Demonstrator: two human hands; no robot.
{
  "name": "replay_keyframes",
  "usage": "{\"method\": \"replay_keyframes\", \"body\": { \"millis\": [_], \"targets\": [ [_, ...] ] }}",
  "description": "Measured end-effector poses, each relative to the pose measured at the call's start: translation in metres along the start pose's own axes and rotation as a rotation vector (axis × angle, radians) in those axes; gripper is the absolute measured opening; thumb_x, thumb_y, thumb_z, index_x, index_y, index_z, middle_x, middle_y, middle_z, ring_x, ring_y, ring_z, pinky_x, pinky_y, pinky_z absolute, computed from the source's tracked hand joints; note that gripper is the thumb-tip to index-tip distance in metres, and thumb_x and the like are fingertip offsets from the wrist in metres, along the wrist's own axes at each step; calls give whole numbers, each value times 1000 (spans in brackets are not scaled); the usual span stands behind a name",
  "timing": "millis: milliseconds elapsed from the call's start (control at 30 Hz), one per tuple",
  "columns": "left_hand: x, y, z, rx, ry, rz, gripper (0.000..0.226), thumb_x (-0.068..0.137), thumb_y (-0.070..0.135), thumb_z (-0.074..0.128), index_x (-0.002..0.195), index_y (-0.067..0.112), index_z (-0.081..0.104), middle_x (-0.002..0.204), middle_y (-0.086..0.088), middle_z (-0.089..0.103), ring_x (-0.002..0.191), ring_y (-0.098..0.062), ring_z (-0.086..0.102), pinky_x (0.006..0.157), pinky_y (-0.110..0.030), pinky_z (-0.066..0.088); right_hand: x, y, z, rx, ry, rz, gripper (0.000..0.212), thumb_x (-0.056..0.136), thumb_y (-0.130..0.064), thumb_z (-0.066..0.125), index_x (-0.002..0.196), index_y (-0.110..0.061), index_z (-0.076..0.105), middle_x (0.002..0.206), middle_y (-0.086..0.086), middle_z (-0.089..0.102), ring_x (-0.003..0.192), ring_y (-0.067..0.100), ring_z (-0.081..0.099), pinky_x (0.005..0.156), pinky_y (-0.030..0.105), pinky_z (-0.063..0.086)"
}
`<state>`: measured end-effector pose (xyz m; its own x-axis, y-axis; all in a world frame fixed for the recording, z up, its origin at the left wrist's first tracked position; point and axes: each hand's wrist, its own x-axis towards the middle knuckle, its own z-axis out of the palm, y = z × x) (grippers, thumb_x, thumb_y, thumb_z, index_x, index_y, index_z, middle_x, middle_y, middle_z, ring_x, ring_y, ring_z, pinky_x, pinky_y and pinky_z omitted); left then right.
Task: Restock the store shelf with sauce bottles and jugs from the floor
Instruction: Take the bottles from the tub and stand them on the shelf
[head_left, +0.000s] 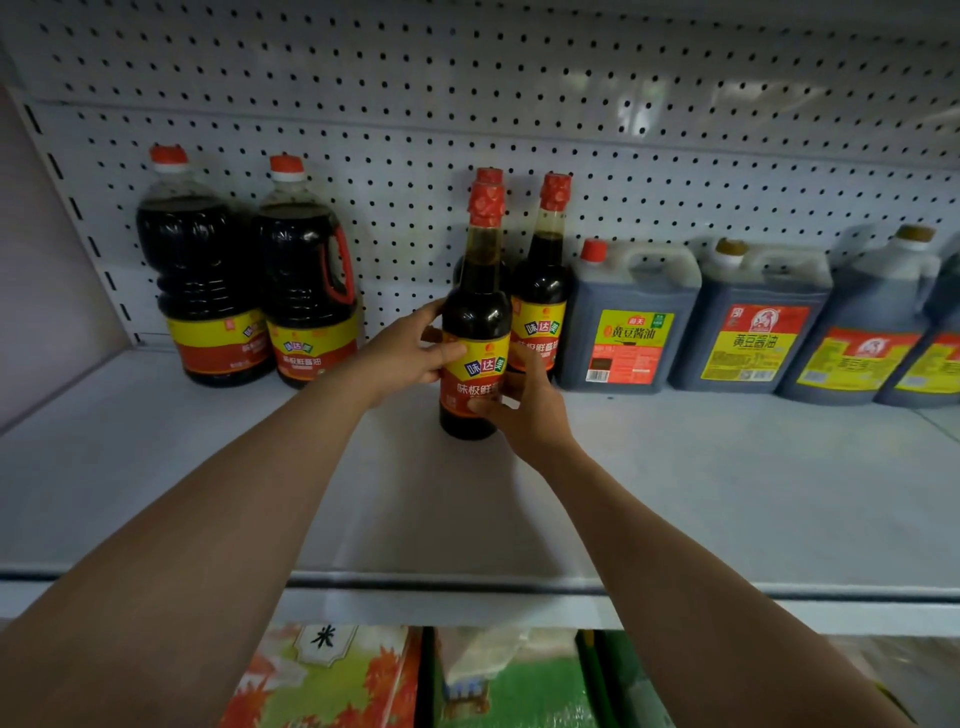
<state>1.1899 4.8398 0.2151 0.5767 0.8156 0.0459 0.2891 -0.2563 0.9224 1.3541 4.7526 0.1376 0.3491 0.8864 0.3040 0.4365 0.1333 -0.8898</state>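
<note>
Both hands grasp one sauce bottle upright on the shelf: left hand at its label, right hand lower, just in front of two matching bottles, jugs right of it.

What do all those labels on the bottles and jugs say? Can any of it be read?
"味达美" and "味极鲜": held bottle, gripped by left hand and right hand.
"味达美": neighbouring bottle.
"海天", "黄豆酱油": red-capped jug.
"黄豆酱油": brown-capped jug.
"米": box below.
Left jugs, fine print: too blurred.
</note>
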Motion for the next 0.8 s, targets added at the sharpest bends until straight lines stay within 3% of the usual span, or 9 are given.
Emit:
{"method": "replay_keyframes", "body": {
  "millis": [200,333,433,600,800],
  "targets": [
    [-8,4,7,105,74,7,67,97,27,63,154,35,28,149,-9,47,128,-28,53,103,-47,49,-3,-7,-1,-72,-20,28,76,86,-8,79,148,-20,36,129,0,61,116,17,61,68,4,46],
    [-27,3,9,318,168,-33,68,94,34,66,153,21,33,151,-11,46,134,-28,49,109,-46,42,-16,-27,-6,-153,-19,35,82,84,-19,82,151,-22,36,138,3,61,122,21,59,91,29,49],
    [-54,-6,1,389,204,-84,74,90,39,71,151,17,35,152,-12,44,135,-30,46,110,-45,41,-36,-42,-10,-216,10,26,79,79,-24,87,145,-22,44,135,4,63,122,22,60,97,37,51],
    [-118,-11,-14,503,212,-74,80,82,36,80,146,8,41,149,-11,46,133,-27,47,103,-33,39,-84,-70,-6,-462,-61,29,76,78,-32,86,142,-19,47,135,12,59,124,30,55,92,32,43],
    [-202,-23,-32,550,173,-91,80,77,41,83,142,14,45,142,-12,44,126,-29,49,98,-34,42,-149,-96,11,-576,-111,78,76,79,-42,84,142,-23,47,132,13,56,122,31,55,91,34,44]
  ]
}}
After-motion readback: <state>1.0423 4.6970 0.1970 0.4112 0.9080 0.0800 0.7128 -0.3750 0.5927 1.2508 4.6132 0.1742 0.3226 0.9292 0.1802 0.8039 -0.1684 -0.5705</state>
